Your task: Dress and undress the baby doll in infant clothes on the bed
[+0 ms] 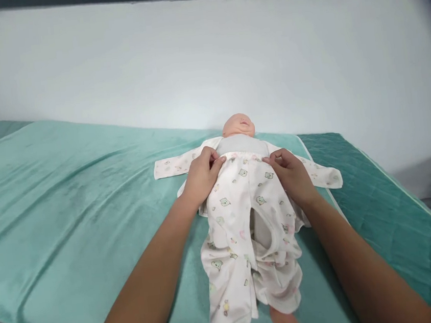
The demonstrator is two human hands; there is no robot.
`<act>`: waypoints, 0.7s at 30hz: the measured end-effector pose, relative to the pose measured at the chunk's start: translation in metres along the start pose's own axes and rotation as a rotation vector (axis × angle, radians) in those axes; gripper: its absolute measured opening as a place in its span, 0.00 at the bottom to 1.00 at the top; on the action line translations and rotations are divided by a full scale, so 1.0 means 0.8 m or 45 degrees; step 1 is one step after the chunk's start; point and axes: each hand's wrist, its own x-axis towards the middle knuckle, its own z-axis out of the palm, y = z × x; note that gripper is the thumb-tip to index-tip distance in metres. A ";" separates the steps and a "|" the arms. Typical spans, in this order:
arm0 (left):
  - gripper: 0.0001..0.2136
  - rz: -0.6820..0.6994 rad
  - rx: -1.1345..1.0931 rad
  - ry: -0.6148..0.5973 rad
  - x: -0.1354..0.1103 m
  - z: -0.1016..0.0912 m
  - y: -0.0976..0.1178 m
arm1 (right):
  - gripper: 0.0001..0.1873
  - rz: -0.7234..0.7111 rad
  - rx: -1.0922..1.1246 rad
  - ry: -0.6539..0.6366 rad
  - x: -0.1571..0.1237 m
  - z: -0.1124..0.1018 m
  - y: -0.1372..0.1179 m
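Note:
A baby doll (238, 126) lies on its back with its head toward the wall and its feet toward me. White printed baby pants (240, 215) cover its legs and reach up over the grey torso; a split shows at the crotch. My left hand (204, 175) pinches the waistband at its left side, and my right hand (290, 174) pinches it at the right side. Beneath the doll a white printed baby top (173, 165) is spread, its sleeves stretched out to both sides. Two bare feet show below the pant cuffs.
A light green blanket (69, 197) with soft folds lies under the doll. To the right a darker green quilted cover (390, 215) reaches the bed's edge. Behind stands a white wall (205, 60). Dark floor shows at the lower left.

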 end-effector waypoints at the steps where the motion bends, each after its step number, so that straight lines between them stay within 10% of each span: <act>1: 0.08 0.039 0.026 0.021 -0.001 0.001 0.000 | 0.17 -0.037 -0.029 0.001 -0.003 -0.002 0.000; 9: 0.08 0.146 0.022 -0.138 0.004 -0.012 0.006 | 0.10 -0.454 -0.315 0.005 0.001 -0.011 0.007; 21: 0.13 -0.214 -0.320 -0.134 0.050 0.008 -0.022 | 0.12 -0.184 -0.479 0.114 0.051 -0.006 0.027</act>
